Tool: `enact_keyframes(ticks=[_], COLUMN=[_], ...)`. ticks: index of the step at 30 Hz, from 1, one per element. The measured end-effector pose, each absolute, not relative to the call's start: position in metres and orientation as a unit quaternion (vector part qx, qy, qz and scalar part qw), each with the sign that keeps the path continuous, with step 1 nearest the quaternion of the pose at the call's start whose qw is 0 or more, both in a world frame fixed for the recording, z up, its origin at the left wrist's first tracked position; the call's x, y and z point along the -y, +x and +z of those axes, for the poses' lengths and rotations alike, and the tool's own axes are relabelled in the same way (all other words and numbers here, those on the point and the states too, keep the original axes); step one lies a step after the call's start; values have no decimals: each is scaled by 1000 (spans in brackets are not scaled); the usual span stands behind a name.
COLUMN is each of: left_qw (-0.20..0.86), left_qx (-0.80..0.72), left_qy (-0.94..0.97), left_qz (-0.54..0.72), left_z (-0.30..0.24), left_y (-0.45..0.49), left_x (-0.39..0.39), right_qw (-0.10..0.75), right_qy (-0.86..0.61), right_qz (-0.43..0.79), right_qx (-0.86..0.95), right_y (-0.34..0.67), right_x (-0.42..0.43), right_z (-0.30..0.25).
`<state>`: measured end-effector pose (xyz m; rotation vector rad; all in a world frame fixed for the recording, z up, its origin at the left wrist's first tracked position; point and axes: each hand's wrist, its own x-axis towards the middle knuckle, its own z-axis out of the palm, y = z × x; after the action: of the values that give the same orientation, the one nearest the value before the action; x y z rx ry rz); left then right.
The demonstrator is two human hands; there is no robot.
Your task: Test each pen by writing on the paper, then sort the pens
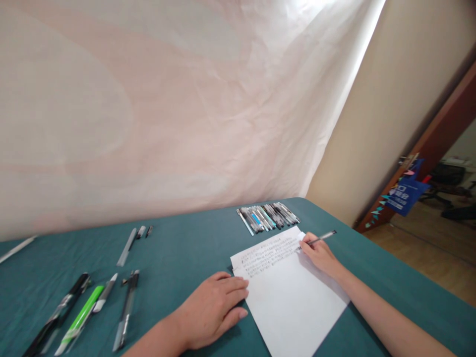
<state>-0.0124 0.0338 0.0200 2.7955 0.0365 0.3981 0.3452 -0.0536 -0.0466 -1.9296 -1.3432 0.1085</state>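
Note:
My right hand (319, 254) is closed around a pen (323, 237), its tip down at the upper right of a white sheet of paper (290, 302). Several lines of small dark handwriting cover the top part of the sheet; the lower part is blank. My left hand (217, 307) lies flat on the table with fingers stretched out, fingertips touching the sheet's left edge. Nothing is in it. Another paper edge seems to show beneath the sheet at its upper left.
A row of many pens (267, 218) lies beyond the paper on the green-covered table (186, 248). To the left are dark pens (59, 312), a green pen (82, 315), a clear-barrelled pen (128, 307) and a pale stick-like item (128, 246). A pale curtain (148, 99) hangs behind.

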Motion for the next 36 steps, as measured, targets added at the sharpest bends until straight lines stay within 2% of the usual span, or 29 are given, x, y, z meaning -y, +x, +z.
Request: enact_keyframes(ticks=[8, 20, 29, 33, 36], left_qw=[164, 164, 155, 151, 146], left_qx=[-31, -26, -16, -25, -46], left_qy=[982, 980, 979, 975, 973], left_qz=[94, 111, 133, 162, 170], left_z=[23, 20, 18, 14, 13], left_y=[-13, -13, -15, -16, -18], left_x=[-33, -33, -34, -34, -35], right_qw=[381, 395, 448, 420, 353], right_qy=[-756, -752, -755, -767, -789], right_qz=[29, 39, 67, -10, -37], right_qx=[531, 527, 475, 485, 502], right_y=[341, 340, 339, 357, 377], right_x=[54, 56, 60, 67, 73], right_z=[-43, -41, -38, -45, -53])
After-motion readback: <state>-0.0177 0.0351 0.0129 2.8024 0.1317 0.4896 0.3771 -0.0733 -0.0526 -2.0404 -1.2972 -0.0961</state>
